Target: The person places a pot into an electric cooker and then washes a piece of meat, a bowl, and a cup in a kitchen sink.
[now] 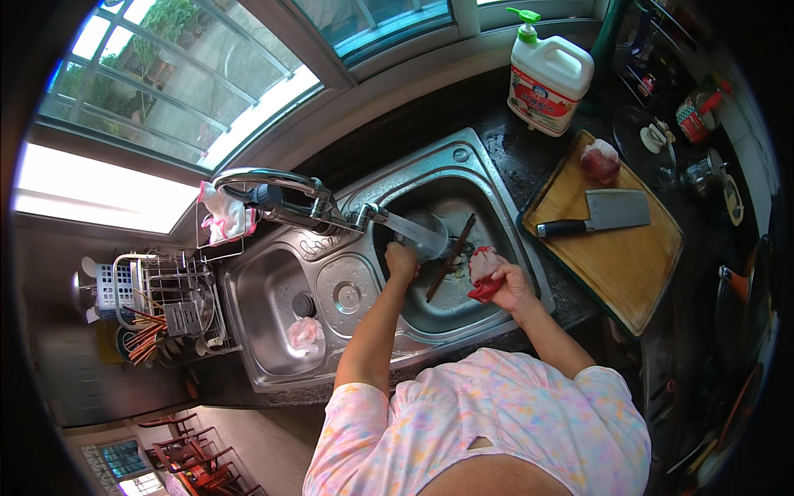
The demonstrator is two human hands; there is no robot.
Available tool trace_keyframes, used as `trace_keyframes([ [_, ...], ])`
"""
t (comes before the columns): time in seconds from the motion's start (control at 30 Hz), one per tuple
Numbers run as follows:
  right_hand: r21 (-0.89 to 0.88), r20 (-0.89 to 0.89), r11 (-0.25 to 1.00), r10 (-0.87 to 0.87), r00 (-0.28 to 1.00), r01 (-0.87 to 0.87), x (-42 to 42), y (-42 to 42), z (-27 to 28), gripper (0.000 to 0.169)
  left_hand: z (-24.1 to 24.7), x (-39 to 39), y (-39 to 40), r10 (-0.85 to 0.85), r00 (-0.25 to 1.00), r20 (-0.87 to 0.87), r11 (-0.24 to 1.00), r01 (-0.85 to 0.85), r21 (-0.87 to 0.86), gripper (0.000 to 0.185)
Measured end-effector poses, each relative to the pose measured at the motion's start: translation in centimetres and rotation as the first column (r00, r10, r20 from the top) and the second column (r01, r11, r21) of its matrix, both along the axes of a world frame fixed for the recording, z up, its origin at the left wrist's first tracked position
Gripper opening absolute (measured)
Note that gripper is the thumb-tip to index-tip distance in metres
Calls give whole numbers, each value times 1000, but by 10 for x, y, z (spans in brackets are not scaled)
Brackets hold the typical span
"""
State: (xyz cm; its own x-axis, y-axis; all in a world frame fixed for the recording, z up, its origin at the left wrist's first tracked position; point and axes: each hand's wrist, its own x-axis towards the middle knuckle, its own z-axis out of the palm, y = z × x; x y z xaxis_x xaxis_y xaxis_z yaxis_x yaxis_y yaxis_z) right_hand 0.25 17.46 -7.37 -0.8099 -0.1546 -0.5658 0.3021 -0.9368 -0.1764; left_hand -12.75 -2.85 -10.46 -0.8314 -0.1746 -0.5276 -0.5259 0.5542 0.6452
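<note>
Over the right basin of the steel sink (462,332), my left hand (402,263) grips a clear, glass-like container (428,248). Water from the chrome faucet (322,204) streams onto it, and its exact shape is blurred. My right hand (513,286) holds a crumpled whitish cloth with red edging (486,266) at the basin's right side. Between my hands, a pair of dark chopsticks (453,257) lies slanted in the basin, with small dark and greenish scraps around it.
On the right, a wooden cutting board (626,273) bears a cleaver (617,211) and a piece of raw meat (600,161). A white pump jug (549,87) stands behind. A pinkish plastic bag (305,335) lies in the left basin, beside a dish rack (180,297).
</note>
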Motion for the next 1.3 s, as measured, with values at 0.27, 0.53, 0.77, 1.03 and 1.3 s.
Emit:
trace_keyframes([
  [0.27, -30, -75, 1000, 1, 997, -3, -8, 1, 4, 48, 43, 45, 6, -502, 733, -458, 847, 310, -433, 41],
  [0.53, 189, -258, 982, 47, 965, 2, -39, -16, 34, 36, 62, 41, -4, 226, 969, 95, 829, -243, 504, 35],
  [0.77, 955, 129, -277, 708, 694, 105, -64, -67, -3, 26, 68, 56, 26, 213, 970, 118, 733, -239, 637, 26],
  [1.03, 588, 481, -714, 686, 545, 379, -75, -67, -4, 21, 80, 63, 14, 96, 994, 60, 832, -114, 544, 27],
  [1.3, 870, 79, -456, 502, 861, 186, -94, -89, 6, 37, 88, 41, -1, -21, 931, 364, 773, -216, 597, 26],
])
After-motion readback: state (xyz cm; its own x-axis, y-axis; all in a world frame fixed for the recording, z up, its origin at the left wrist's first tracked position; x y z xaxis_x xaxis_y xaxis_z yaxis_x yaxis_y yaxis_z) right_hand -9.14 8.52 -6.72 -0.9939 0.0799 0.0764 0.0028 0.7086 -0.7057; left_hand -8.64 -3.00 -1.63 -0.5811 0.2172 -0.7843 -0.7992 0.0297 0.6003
